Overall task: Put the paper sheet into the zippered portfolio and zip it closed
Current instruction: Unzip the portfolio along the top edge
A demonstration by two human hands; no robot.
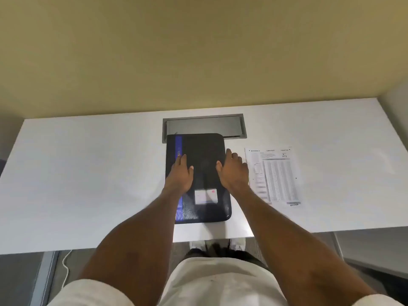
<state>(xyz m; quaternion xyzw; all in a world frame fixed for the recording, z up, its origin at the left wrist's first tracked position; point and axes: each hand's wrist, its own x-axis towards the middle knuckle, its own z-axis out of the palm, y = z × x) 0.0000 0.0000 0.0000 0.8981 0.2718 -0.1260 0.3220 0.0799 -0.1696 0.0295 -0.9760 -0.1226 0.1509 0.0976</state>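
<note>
We see the black zippered portfolio with a blue stripe (pixel 203 149) lying flat and closed at the middle of the white worktop (pixel 88 173). Its 12 o'clock edge covers part of a grey rectangular recess (pixel 203 125). The left hand (pixel 180 173) rests on the portfolio's 9 o'clock side, its grip slack, fingers straight, holding nothing. The right hand (pixel 234 171) lies along the 3 o'clock edge, grip likewise flat. We cannot tell whether its outer fingers touch the worktop. The white printed paper sheet (pixel 276 175) lies just beside the portfolio at 3 o'clock, its print too blurred to read. We cannot make out the zipper. A white label (pixel 205 196) sits towards the cover's 6 o'clock end.
</note>
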